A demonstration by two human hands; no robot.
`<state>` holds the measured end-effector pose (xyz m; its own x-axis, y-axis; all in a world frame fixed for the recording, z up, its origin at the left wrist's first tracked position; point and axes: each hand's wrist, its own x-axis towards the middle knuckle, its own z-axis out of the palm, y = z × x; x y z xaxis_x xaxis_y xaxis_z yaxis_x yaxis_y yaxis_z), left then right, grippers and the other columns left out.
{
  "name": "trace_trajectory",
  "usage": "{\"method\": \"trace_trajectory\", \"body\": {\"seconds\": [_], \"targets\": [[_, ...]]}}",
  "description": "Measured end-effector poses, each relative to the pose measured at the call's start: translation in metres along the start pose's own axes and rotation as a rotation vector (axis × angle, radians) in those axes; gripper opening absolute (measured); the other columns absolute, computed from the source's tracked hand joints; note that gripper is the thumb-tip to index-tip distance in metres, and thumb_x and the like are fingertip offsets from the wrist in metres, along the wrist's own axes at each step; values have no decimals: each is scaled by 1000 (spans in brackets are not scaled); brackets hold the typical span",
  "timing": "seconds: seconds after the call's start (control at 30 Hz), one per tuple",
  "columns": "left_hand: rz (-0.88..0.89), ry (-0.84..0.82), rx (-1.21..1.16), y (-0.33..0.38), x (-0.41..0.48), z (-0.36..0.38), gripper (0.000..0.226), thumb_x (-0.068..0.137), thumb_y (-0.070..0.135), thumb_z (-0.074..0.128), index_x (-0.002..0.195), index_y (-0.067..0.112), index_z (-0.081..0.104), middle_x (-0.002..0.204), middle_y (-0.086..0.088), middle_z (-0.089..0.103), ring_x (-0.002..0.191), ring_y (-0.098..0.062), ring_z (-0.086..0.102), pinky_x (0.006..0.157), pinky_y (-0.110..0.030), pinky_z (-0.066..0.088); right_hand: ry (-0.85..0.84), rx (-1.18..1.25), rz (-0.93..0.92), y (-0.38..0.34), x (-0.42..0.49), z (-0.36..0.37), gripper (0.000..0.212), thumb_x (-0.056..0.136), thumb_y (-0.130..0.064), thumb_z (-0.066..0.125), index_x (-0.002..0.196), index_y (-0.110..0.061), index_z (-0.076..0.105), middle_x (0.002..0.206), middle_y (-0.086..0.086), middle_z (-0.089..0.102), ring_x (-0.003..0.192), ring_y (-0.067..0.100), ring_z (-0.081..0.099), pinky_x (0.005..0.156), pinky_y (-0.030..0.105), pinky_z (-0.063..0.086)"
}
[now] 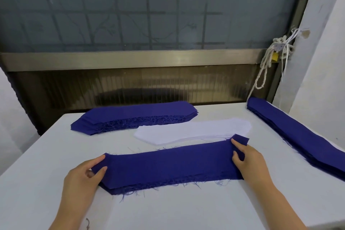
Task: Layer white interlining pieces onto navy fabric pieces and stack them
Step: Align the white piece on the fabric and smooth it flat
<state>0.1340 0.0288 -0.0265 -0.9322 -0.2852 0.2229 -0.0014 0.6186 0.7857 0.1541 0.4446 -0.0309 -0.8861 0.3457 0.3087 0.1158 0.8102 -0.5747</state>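
Your left hand (84, 175) and right hand (248, 158) each pinch an end of the navy piece (168, 164) near the front edge of the worktop (168, 211). Pull unevenly and it could skew; its frayed threads may snag the interlining (192, 131) just behind.

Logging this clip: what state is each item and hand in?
Front navy piece: lying flat, held at both ends.
White interlining stack: flat, untouched.
Far navy stack: flat, untouched.
Right navy stack: flat, untouched.
Left hand: pinching piece's left end.
Right hand: pinching its right end.
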Motion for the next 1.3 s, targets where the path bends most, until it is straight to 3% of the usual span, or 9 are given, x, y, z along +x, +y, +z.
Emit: {"method": "trace_trajectory", "body": {"seconds": [0.17,0.27,0.37,0.5,0.67,0.8,1.1,1.2,1.3], "targets": [[57,24,40,-2,-2,2,34,83,5,74,115,16,73,60,-1,58,59,-20,55,60,0,39,-17,-52,-6,-2,-2,1,47,92,-12,55,138,-19,51,68,-7,48,86,17,43,72,25,35],[60,42,33,-5,-2,3,34,82,1,73,114,14,73,85,1,66,70,-12,58,65,5,37,-13,-80,11,0,-3,3,46,91,-15,57,137,-20,53,79,-2,54,102,19,44,80,26,39],[55,44,12,-8,-1,4,34,82,-1,72,114,11,73,95,-1,67,73,-12,60,66,5,37,12,-100,28,0,-3,3,44,90,-17,58,134,-20,56,87,-1,53,116,22,44,88,31,42],[32,41,-8,-9,0,5,32,84,0,70,114,12,72,100,-1,67,77,-7,59,68,-8,44,-3,-157,45,0,-3,3,42,92,-21,55,134,-23,56,81,-7,53,120,23,42,91,36,42],[11,39,2,-11,2,6,31,89,-2,63,116,11,71,106,-5,69,80,-15,59,82,-30,43,-6,-219,113,3,-1,4,45,95,-30,48,140,-26,48,117,-6,62,129,22,35,97,35,36],[-3,44,18,-12,3,6,31,90,-3,61,116,10,71,108,-9,70,82,-19,59,83,-32,43,18,-182,189,5,0,4,48,94,-36,50,141,-26,47,137,-6,54,132,21,32,102,34,30],[-27,36,25,-11,2,4,33,89,-5,61,116,11,71,105,-7,69,83,-21,59,86,-31,42,107,-3,221,10,0,-4,38,91,-21,58,129,-22,61,119,2,65,127,25,41,100,36,36],[-27,32,28,-9,1,4,32,89,-5,61,115,10,72,102,-7,68,82,-21,59,85,-31,41,81,-3,253,13,1,-5,32,91,-21,57,122,-25,65,106,0,69,120,27,47,94,36,41],[-32,27,34,-8,0,3,33,89,-5,61,116,10,71,103,-10,69,82,-22,59,85,-32,41,125,71,249,16,1,-4,24,91,-17,55,108,-17,72,94,-1,69,108,30,50,89,36,43]]}}
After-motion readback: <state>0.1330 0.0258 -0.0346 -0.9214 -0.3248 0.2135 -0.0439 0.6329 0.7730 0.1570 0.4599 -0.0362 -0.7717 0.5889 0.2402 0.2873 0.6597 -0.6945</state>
